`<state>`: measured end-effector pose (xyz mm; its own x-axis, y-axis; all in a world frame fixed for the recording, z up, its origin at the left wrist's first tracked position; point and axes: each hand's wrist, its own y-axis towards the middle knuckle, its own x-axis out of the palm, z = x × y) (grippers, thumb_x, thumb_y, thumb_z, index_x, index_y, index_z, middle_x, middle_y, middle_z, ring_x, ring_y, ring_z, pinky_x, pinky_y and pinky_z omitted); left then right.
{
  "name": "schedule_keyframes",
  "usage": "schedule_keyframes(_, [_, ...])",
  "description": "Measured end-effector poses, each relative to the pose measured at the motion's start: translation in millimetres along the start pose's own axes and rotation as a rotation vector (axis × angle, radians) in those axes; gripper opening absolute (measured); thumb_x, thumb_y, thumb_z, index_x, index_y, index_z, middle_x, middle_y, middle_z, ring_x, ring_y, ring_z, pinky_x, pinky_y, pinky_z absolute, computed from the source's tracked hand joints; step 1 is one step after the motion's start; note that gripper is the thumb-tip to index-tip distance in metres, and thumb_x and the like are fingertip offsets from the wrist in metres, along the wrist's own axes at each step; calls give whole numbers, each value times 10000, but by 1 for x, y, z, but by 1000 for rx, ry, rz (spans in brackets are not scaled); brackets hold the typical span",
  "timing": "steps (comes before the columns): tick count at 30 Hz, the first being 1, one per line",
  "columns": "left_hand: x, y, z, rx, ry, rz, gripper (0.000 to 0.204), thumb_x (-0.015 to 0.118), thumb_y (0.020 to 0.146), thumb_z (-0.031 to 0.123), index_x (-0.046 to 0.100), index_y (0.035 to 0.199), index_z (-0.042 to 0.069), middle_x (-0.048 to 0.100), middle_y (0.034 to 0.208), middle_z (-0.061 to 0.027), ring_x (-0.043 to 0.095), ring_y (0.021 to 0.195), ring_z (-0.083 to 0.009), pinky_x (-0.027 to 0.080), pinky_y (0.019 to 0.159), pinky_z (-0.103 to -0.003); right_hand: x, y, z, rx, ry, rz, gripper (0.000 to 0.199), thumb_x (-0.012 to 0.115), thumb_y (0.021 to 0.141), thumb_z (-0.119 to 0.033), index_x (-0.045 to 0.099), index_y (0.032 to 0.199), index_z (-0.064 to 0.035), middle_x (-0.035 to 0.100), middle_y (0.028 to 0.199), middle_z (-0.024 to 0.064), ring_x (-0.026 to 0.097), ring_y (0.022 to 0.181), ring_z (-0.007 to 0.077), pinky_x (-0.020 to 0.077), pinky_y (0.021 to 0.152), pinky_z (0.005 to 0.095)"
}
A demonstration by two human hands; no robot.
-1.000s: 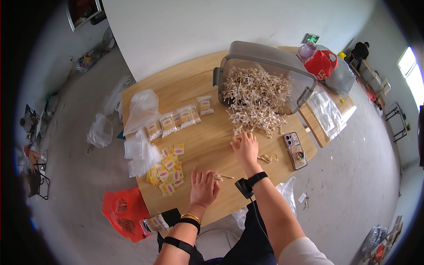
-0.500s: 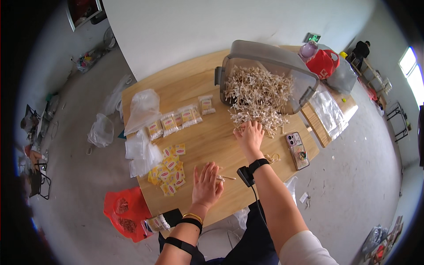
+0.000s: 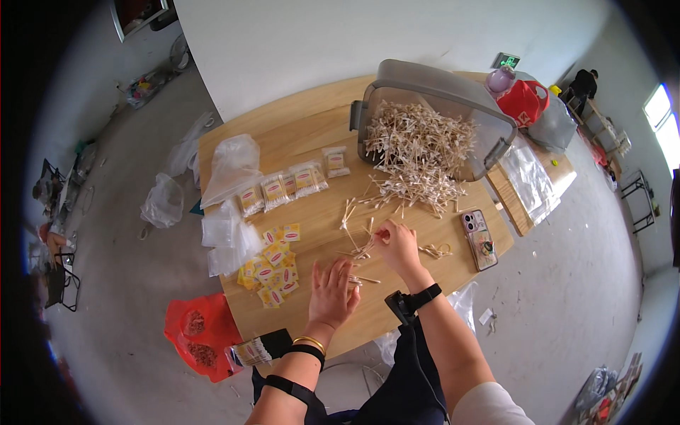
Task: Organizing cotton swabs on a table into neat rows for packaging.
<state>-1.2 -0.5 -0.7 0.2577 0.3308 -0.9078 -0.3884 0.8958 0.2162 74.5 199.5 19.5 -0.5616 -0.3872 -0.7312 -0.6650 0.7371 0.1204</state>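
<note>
On the wooden table, my left hand [image 3: 329,292] rests curved over a small bunch of cotton swabs [image 3: 356,280], whose ends stick out by the thumb. To its right and a little farther off, my right hand [image 3: 398,246] has its fingers pinched together on a few cotton swabs [image 3: 364,248]. Several loose swabs [image 3: 346,214] lie between it and the pile. The big heap of cotton swabs [image 3: 421,142] spills from a grey clear plastic bin [image 3: 443,79] tipped on its side. Yellow printed cards [image 3: 273,268] are scattered left of my left hand.
Filled swab packets [image 3: 283,188] line up beside clear plastic bags [image 3: 230,166]. A phone [image 3: 479,241] lies near the right edge, with swabs [image 3: 434,251] next to it. A red bag [image 3: 205,336] hangs at the near left corner. Far right, a person [image 3: 583,85] in dark clothes.
My right hand has drawn back from the swab pile toward my left hand, bringing swabs along. Some now lie strewn across the table between. My left hand has stayed in place.
</note>
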Motion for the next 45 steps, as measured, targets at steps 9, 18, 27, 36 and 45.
schedule_keyframes(9, [-1, -1, 0, 5, -30, 5, 615, 593, 880, 331, 453, 1417, 65, 461, 1431, -113, 403, 1383, -277, 181, 1204, -599, -6, 0, 16, -22, -80, 192, 153, 720, 795, -104, 662, 936, -101, 634, 939, 86, 587, 954, 304, 446, 839, 434])
schedule_keyframes(18, [-4, 1, 2, 6, -24, -7, 563, 605, 868, 321, 483, 1360, 77, 471, 1417, -107, 407, 1373, -277, 180, 1205, -598, 8, -12, 8, -213, -63, 32, 170, 723, 783, -93, 675, 943, -123, 578, 964, 103, 543, 1001, 328, 445, 878, 436])
schedule_keyframes(27, [-4, 0, 1, -4, -21, -3, 544, 606, 869, 327, 498, 1337, 74, 473, 1421, -95, 411, 1370, -267, 192, 1202, -598, -2, 3, 6, -87, -184, 301, 167, 719, 787, -88, 654, 938, -117, 576, 981, 109, 541, 989, 331, 439, 840, 434])
schedule_keyframes(36, [-3, 1, 2, 0, -13, -7, 521, 607, 871, 325, 517, 1318, 72, 477, 1423, -93, 416, 1367, -264, 199, 1203, -588, -20, 6, 17, 18, -213, 187, 293, 730, 778, -88, 636, 1052, -132, 576, 1084, 115, 533, 1075, 340, 431, 905, 452])
schedule_keyframes(45, [1, 1, 1, 15, -23, 41, 527, 635, 840, 275, 508, 1316, 87, 477, 1419, -98, 426, 1352, -291, 197, 1202, -587, -41, 70, 27, 95, -325, 373, 670, 793, 769, -149, 499, 1367, -223, 458, 1323, 175, 460, 1238, 385, 445, 978, 483])
